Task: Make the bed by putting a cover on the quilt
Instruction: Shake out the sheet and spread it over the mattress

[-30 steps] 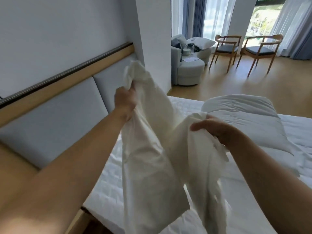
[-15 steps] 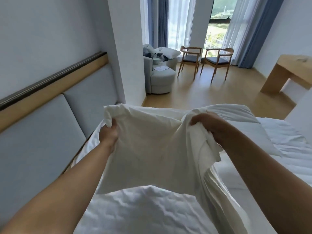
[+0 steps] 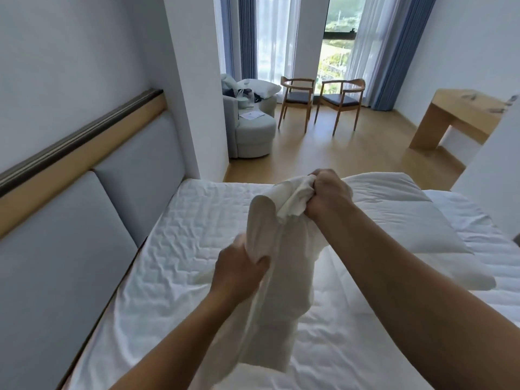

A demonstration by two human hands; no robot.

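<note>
Hanging between two hands, the white cover (image 3: pixel 287 277) is gathered into a long, loose bundle above the middle of the bed. Its top end is balled up in the right hand (image 3: pixel 327 196), which is closed into a tight fist around a wad of the cloth and held higher and farther out. The left hand (image 3: pixel 239 273) is lower and nearer, with fingers and thumb wrapped round the bundle partway down. Below that grip the cover drops in folds, and its lower end meets the bed near the bottom edge of the view.

The quilt (image 3: pixel 408 218) lies folded in a thick white pile on the right part of the bed, just behind and beside the right hand, apart from the cover. Under everything is the mattress (image 3: pixel 191 235), dressed in a wrinkled white quilted pad. A grey padded headboard (image 3: pixel 135 164) with a wooden band on top runs along its left side, against the wall.

Past the far edge of the bed is a wooden floor (image 3: pixel 351 153). A pale round armchair (image 3: pixel 253 133) stands by the wall corner, with a white pillow (image 3: pixel 260 87) and some small items on it. Two wooden chairs (image 3: pixel 297 99) with dark seats stand side by side before the window (image 3: pixel 337 38), which is framed by blue and sheer white curtains (image 3: pixel 247 38). A light wooden desk (image 3: pixel 461 116) stands at the right.
</note>
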